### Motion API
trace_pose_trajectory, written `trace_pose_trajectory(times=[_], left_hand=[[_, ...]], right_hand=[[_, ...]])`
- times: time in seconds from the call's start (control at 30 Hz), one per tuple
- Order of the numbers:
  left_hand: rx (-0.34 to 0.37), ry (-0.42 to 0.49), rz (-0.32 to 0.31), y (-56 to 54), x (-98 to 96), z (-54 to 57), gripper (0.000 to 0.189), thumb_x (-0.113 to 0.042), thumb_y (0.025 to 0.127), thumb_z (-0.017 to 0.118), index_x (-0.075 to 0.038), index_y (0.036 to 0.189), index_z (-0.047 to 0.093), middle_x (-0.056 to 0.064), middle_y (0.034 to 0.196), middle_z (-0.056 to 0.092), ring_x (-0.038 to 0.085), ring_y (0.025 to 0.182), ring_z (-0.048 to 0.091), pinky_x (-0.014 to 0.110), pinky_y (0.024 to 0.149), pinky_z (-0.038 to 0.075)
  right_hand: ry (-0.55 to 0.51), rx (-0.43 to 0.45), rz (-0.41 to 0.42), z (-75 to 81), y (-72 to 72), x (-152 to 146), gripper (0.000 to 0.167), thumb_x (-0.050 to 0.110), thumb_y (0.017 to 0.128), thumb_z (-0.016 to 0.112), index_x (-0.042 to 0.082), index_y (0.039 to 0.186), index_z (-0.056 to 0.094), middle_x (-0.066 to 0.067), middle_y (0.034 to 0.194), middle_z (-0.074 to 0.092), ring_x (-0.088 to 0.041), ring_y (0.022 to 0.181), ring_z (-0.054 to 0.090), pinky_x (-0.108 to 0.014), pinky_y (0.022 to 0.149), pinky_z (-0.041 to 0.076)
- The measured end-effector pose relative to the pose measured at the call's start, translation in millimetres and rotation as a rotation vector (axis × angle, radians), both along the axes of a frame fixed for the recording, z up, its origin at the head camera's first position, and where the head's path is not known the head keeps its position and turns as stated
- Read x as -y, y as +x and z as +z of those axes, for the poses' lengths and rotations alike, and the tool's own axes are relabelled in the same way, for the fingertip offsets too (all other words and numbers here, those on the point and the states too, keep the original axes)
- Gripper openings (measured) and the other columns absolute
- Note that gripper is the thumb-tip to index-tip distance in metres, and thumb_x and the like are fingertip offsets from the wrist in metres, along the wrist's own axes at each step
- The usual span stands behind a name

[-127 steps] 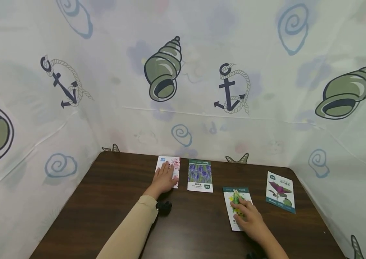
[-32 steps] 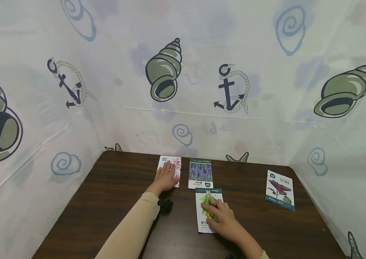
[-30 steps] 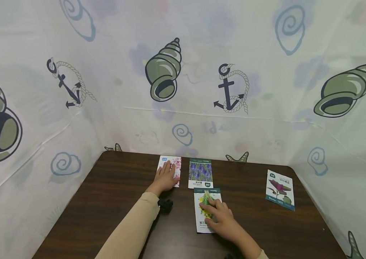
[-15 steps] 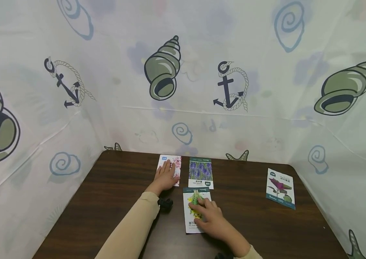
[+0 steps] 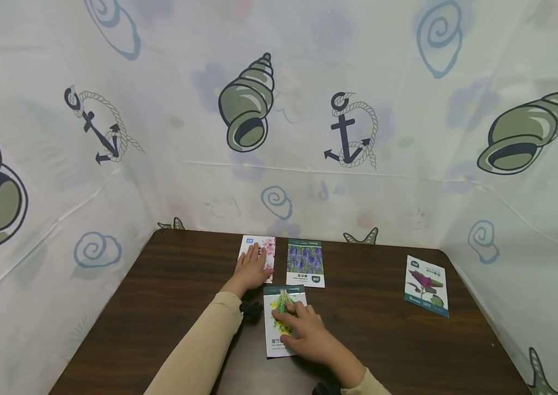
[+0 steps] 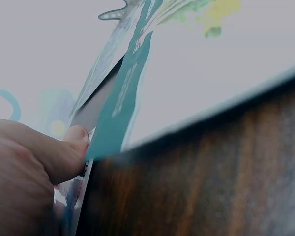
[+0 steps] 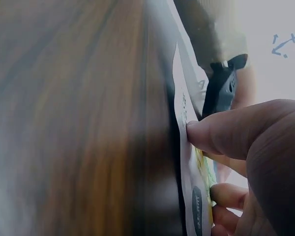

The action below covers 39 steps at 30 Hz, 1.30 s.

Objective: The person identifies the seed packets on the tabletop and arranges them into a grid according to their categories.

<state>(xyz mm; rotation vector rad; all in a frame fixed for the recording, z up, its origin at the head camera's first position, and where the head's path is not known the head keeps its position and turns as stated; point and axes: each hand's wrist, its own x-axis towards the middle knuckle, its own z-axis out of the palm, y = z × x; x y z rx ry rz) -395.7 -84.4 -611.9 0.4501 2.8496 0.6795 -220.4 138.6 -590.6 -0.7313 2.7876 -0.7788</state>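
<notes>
My left hand (image 5: 249, 271) lies flat on a seed packet with pink blossoms (image 5: 268, 248), by the table's far edge. The fingers are straight and cover much of its front. My right hand (image 5: 308, 337) rests its loosely bent fingers on a white and green seed packet with yellow flowers (image 5: 270, 300), which lies on the table just in front of the left hand. In the right wrist view the thumb (image 7: 221, 132) presses on this packet's face. The left wrist view shows the packet's green top band (image 6: 119, 105) close beside the left thumb (image 6: 69, 152).
A purple lavender seed packet (image 5: 305, 260) lies right of the pink one. Farther right is a packet with a magenta flower (image 5: 426, 285), slightly turned. The dark wooden table (image 5: 160, 307) meets a patterned cloth wall (image 5: 303, 208) at the back and sides.
My right hand has slid the yellow-flower packet leftward over the table, from near the magenta packet to below the pink and lavender ones. The left hand has stayed on the pink packet.
</notes>
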Motion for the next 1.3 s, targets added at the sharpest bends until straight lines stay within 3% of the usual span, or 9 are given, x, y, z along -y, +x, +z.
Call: trace_pose_trajectory(times=[0.17,0.4,0.57,0.67,0.77,0.87,1.0,1.1,1.3], left_hand=[[-0.007,-0.016,0.004,-1.3,1.5,-2.6,0.085,-0.047,0.112,0.055,-0.005,0.175,0.017,0.019,0.184,-0.004,0.038,0.172,-0.006,0.060,0.138,-0.005],[-0.019,-0.002,0.004,-0.2,4.3,-4.1,0.084,-0.046,0.112,0.055,-0.003,0.174,0.019,0.022,0.184,-0.001,0.040,0.172,-0.004,0.061,0.138,-0.004],[-0.022,0.005,0.002,3.7,4.1,-0.9,0.084,-0.045,0.112,0.055,-0.002,0.174,0.020,0.023,0.184,-0.001,0.040,0.172,-0.004,0.061,0.138,-0.003],[-0.015,-0.001,0.003,5.1,3.1,2.1,0.084,-0.044,0.112,0.055,-0.002,0.174,0.019,0.023,0.183,-0.001,0.041,0.172,-0.004,0.061,0.138,-0.004],[-0.011,0.001,0.002,6.4,2.8,5.2,0.083,-0.041,0.112,0.055,-0.001,0.174,0.019,0.025,0.183,-0.001,0.042,0.172,-0.004,0.062,0.137,-0.004],[-0.007,-0.004,-0.001,6.0,2.6,5.5,0.084,-0.042,0.112,0.055,-0.001,0.174,0.018,0.024,0.183,-0.002,0.042,0.172,-0.005,0.061,0.138,-0.005],[0.001,-0.020,-0.009,2.0,1.8,0.9,0.085,-0.047,0.113,0.052,-0.004,0.175,0.014,0.021,0.184,-0.005,0.039,0.172,-0.008,0.060,0.138,-0.006],[0.002,-0.023,-0.014,-1.5,1.4,-2.2,0.085,-0.049,0.113,0.050,-0.005,0.176,0.013,0.020,0.184,-0.006,0.038,0.172,-0.009,0.060,0.138,-0.006],[0.002,-0.020,-0.010,-4.4,0.2,-3.6,0.085,-0.048,0.113,0.053,-0.005,0.176,0.014,0.020,0.184,-0.005,0.038,0.172,-0.008,0.061,0.138,-0.004]], right_hand=[[0.015,0.002,0.033,1.9,3.8,15.0,0.059,0.035,0.104,0.074,0.040,0.160,0.056,-0.010,0.162,0.049,-0.021,0.114,0.043,-0.043,0.090,0.039],[0.049,-0.025,0.075,-0.8,9.6,40.2,0.060,0.017,0.102,0.059,0.038,0.159,0.059,-0.009,0.162,0.049,-0.021,0.113,0.045,-0.039,0.088,0.037],[0.065,-0.031,0.050,-1.5,11.9,50.6,0.062,0.011,0.093,0.063,0.023,0.153,0.059,-0.003,0.149,0.055,-0.017,0.113,0.046,-0.034,0.089,0.038],[0.057,-0.015,0.043,-0.9,11.3,51.3,0.057,0.012,0.093,0.065,0.019,0.149,0.058,-0.001,0.149,0.056,-0.016,0.115,0.047,-0.034,0.091,0.040],[0.034,0.003,0.048,-0.2,10.8,49.7,0.047,0.013,0.097,0.067,0.022,0.143,0.063,-0.003,0.158,0.053,-0.021,0.126,0.049,-0.039,0.096,0.042],[-0.001,0.017,0.054,1.8,11.0,47.1,0.040,0.015,0.100,0.070,0.024,0.139,0.067,-0.004,0.165,0.050,-0.031,0.144,0.047,-0.052,0.109,0.044],[-0.055,0.030,0.077,2.6,10.3,42.5,0.042,0.019,0.101,0.076,0.023,0.142,0.069,-0.006,0.167,0.051,-0.039,0.162,0.036,-0.070,0.126,0.032],[-0.072,0.027,0.104,1.3,8.7,39.6,0.046,0.015,0.103,0.074,0.024,0.148,0.068,-0.008,0.167,0.052,-0.039,0.165,0.033,-0.073,0.129,0.026],[-0.072,0.059,0.125,2.7,7.4,37.0,0.057,-0.002,0.107,0.057,0.028,0.155,0.062,-0.004,0.171,0.048,-0.033,0.168,0.029,-0.072,0.131,0.023]])
